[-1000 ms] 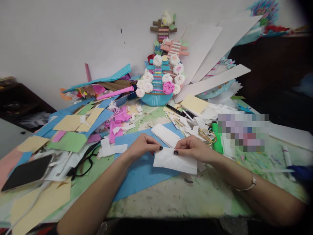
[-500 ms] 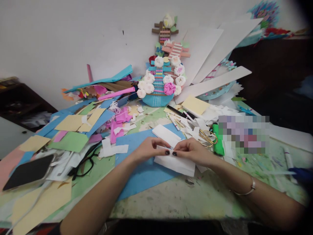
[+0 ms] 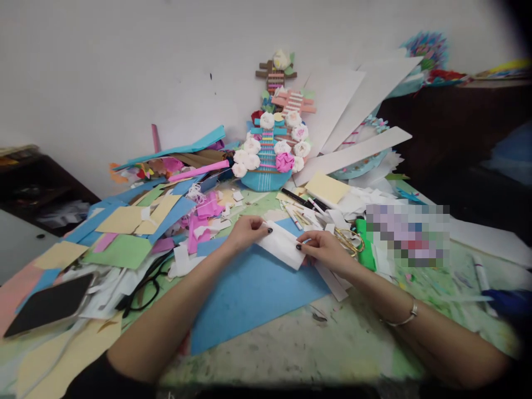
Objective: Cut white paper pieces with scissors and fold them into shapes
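A white strip of paper [image 3: 280, 248] is stretched between my two hands, tilted down to the right. My left hand [image 3: 246, 233] pinches its upper left end between thumb and fingers. At the right end, my right hand [image 3: 322, 252] grips the strip the same way. Beneath lies a blue sheet of paper [image 3: 249, 299] on the table. Another white paper strip [image 3: 332, 280] rests partly under my right hand, at the sheet's right edge.
Paper guitars with white and pink paper flowers [image 3: 266, 166] lean on the wall. Markers [image 3: 293, 213], gold-handled scissors [image 3: 351, 242] and a green roll [image 3: 366, 252] lie to the right. On the left are a phone [image 3: 52, 302], black glasses [image 3: 145, 291] and coloured paper [image 3: 120, 252].
The white strip, folded and held with both hands close together, is now drawn out flat. My hands have moved apart and slightly up. The view has tilted up a little.
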Demonstrator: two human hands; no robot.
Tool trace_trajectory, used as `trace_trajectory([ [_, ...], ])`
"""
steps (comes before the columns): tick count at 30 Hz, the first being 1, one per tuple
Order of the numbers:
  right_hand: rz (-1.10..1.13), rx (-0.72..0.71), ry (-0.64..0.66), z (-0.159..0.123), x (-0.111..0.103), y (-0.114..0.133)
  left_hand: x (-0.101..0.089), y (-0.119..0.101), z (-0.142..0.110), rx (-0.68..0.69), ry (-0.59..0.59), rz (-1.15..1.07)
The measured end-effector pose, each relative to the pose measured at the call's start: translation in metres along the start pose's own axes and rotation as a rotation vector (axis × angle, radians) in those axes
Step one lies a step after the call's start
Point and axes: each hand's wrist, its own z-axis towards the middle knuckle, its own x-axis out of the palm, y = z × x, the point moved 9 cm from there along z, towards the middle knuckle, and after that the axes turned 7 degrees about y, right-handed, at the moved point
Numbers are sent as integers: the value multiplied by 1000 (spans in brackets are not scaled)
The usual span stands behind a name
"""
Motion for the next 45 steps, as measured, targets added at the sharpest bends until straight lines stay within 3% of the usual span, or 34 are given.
trace_trajectory([
  [7,-68,-40,-138,6,-13,-9,-4,-3,42,17,-52,266],
  [11,-15,-69,-251,2,-33,-6,-8,-1,43,12,-100,304],
  [14,92,-125,-287,-7,-44,11,-10,-13,33,47,-185,259],
  [17,427,-270,-38,-15,-27,40,6,-33,13,88,-148,156],
  [19,513,-281,67,-22,-15,53,30,-45,-2,84,5,66],
  [21,509,-281,92,-29,-8,59,54,-54,-19,66,173,-59],
  [22,499,-279,105,-31,-5,61,68,-55,-28,15,292,-256],
  [24,483,-276,151,-33,4,62,81,-58,-42,-34,375,-474],
  [28,512,-295,290,-36,23,62,81,-55,-52,-27,291,-410],
  [36,579,-327,451,-40,59,62,63,-11,-75,-194,90,-349],
  [38,424,-315,350,-33,51,60,49,-3,-80,-210,42,-341],
  [41,-64,-193,-8,-15,13,49,31,11,-85,-273,20,-347],
  [45,-322,-59,-143,11,-14,33,26,22,-83,-321,62,-392],
])
